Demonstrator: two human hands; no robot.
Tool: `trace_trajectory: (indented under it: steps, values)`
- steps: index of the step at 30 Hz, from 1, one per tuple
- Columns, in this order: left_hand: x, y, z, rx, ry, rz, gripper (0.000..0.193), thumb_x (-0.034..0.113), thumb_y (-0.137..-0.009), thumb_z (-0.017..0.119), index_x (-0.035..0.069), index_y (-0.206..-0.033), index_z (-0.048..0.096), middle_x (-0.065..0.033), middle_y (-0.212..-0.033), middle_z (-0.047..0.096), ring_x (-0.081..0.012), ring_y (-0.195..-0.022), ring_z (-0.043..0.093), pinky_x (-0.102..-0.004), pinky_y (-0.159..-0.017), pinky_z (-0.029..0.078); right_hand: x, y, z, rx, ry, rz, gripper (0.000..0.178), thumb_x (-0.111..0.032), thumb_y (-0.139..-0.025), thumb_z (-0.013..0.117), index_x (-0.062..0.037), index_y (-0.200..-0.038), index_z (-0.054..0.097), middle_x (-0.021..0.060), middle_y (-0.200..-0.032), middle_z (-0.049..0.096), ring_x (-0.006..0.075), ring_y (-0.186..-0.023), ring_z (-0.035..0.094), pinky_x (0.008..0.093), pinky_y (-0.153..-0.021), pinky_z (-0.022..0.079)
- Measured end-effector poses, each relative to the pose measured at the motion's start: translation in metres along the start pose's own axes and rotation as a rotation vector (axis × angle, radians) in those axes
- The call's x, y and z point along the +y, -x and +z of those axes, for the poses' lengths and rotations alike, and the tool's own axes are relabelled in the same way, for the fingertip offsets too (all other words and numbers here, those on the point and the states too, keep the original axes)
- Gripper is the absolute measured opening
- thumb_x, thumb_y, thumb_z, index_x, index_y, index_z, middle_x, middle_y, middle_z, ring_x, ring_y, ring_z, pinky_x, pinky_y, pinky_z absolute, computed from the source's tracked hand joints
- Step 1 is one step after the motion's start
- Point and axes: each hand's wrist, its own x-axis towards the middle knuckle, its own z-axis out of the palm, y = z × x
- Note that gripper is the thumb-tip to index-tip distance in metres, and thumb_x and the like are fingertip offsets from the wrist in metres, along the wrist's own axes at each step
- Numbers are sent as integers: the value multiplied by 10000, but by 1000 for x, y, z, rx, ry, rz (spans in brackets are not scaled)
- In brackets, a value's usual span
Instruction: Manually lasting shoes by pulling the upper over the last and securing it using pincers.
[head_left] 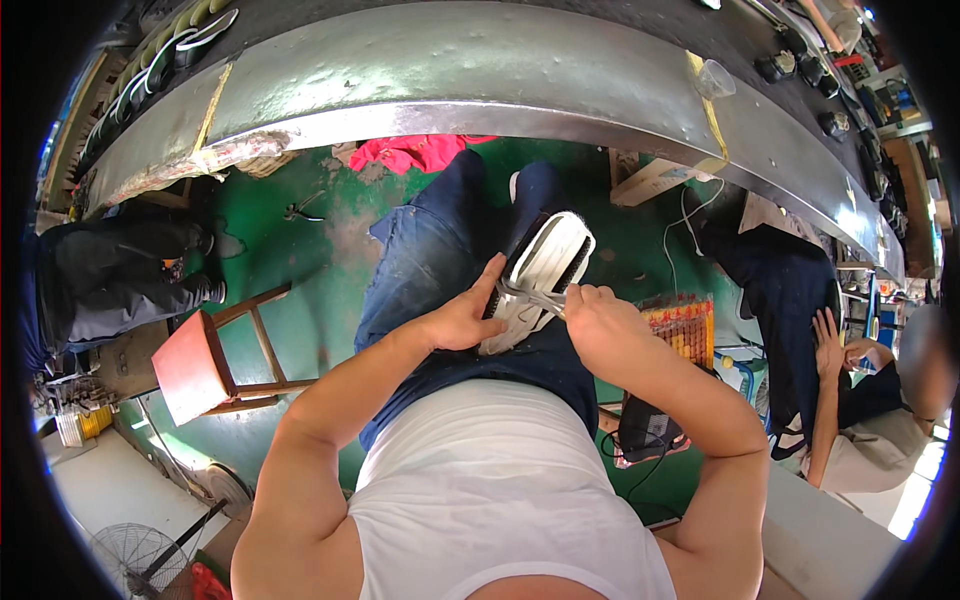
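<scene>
A shoe (pixel 549 256) with a white underside and dark edges rests on my lap, its underside facing up. My left hand (pixel 462 312) holds the near left side of it, thumb and fingers pressed around the edge. In my closed right hand (pixel 605 322) is a grey metal, pliers-like tool (pixel 537 298). Its far end reaches across the shoe toward my left fingers, and the exact shape of its jaws is hard to make out. The rest of its handles is hidden by my right fist.
A long metal-edged bench (pixel 450 65) curves across in front of me, with shoes (pixel 185 48) at its left. A red-topped stool (pixel 192 368) stands left; a patterned seat (pixel 685 335) is beside me. Another person (pixel 870 420) sits right, and dark-trousered legs (pixel 120 275) show left.
</scene>
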Motion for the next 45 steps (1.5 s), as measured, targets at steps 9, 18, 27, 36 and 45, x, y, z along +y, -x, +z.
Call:
trace_trajectory:
  steps: [9,18,27,36,45]
  values:
    - [-11,-7,-7,-50,199,22,995,-14,-833,627,20,-1557,-54,-167,-1551,279,-204,-1420,270,-308,-1170,193,10,2,8,60,-35,-44,537,68,-738,560,198,-1246,446,292,-1120,552,398,-1072,550,410,-920,505]
    - [-4,-9,-9,-88,260,2,1008,39,-832,649,-34,-1534,-71,-235,-1563,224,-263,-1453,242,-316,-1177,193,23,-2,-4,-65,-214,-11,463,71,-737,548,194,-1176,470,290,-1081,560,394,-1058,562,407,-886,501]
    - [13,-9,-12,-120,820,-189,882,168,-874,565,-8,-1557,36,-185,-1556,299,-260,-1426,314,-340,-1174,216,14,-31,-31,-395,-160,-61,204,-58,-810,596,72,-967,591,229,-876,642,411,-856,640,469,-722,530]
    - [3,-32,7,377,831,-280,754,597,-1021,263,17,-1494,346,-142,-1491,432,-228,-1368,405,-343,-1133,295,-7,-27,84,112,-470,61,255,-150,-862,616,40,-1027,577,245,-915,644,400,-830,654,473,-739,527]
    - [-4,-34,9,561,-183,-83,480,319,-1057,321,10,-1369,515,-263,-1226,614,-409,-1110,618,-405,-962,488,19,-10,55,341,-433,76,369,-112,-877,614,53,-1178,479,296,-1144,581,438,-1068,578,476,-904,476]
